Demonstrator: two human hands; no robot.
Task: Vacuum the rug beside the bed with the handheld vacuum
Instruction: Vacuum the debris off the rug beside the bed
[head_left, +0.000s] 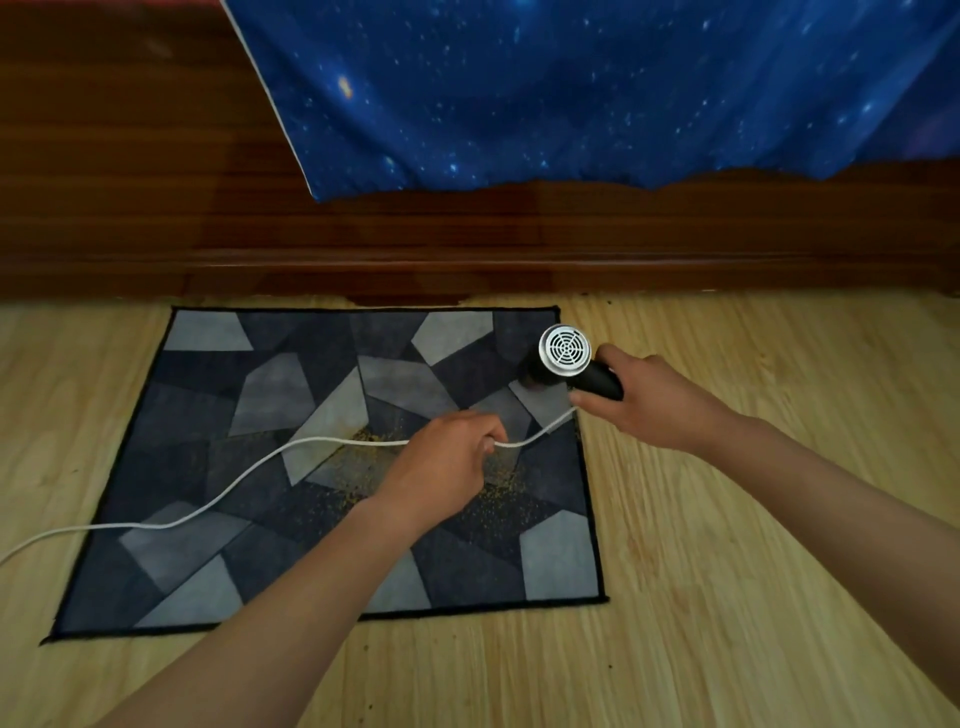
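**Vacuum at the rug's far right corner; crumb patch not reached.**

Right hand (654, 408) is wrapped round the black handle of the handheld vacuum (565, 351). The rear grille faces the camera and the nozzle end points down at the rug (208, 415); contact cannot be told. Left hand (441, 462) is curled, pinching the white cord (234, 483) above mid-rug. The cord trails left across the rug and onto the floor (727, 519). The rug's far edge lies along the bed (467, 234). Yellow crumbs (358, 467) sit mid-rug, left of the nozzle and nearer the person, partly beneath the left hand. Judgement: the sweep must run left and back toward the body. The cord crosses the patch, so the left hand should lift it clear.
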